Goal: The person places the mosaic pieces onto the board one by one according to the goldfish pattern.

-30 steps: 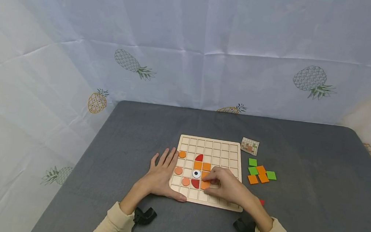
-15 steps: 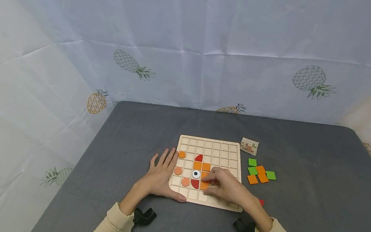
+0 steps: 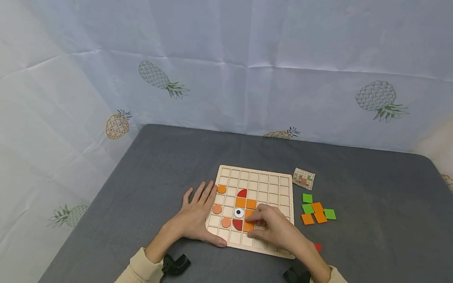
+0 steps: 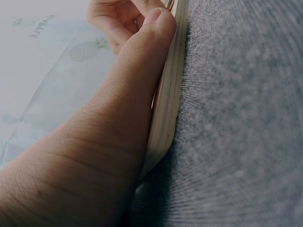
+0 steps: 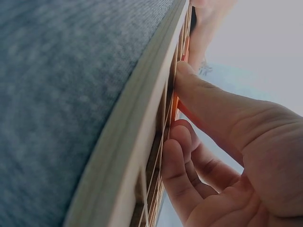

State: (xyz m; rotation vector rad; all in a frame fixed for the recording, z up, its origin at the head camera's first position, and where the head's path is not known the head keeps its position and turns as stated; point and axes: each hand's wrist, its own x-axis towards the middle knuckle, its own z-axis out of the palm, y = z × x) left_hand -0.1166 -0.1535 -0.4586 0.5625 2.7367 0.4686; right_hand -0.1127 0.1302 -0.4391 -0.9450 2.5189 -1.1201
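A wooden grid board (image 3: 274, 188) lies on the dark table. My left hand (image 3: 192, 217) rests along its left side, fingers spread and straight, thumb on the near edge. My right hand (image 3: 275, 226) is over the board's lower middle, its thumb and fingers pinching an orange square tile (image 3: 248, 227) at a cell. In the right wrist view the thumb (image 5: 194, 85) and curled fingertips lie close against the grid, with orange showing between. On the board are a white eye disc (image 3: 238, 212), red quarter-round pieces (image 3: 242, 193), orange squares (image 3: 240, 202) and orange discs (image 3: 217, 209).
Right of the board lie several loose green tiles (image 3: 307, 198) and orange tiles (image 3: 307, 219). A small pattern card (image 3: 303, 179) sits by the far right corner. A red piece (image 3: 318, 247) shows beside my right wrist. A pineapple-print cloth (image 3: 230, 97) hangs behind the table.
Both hands and the pieces stay practically in place. The whole view shifts very slightly.
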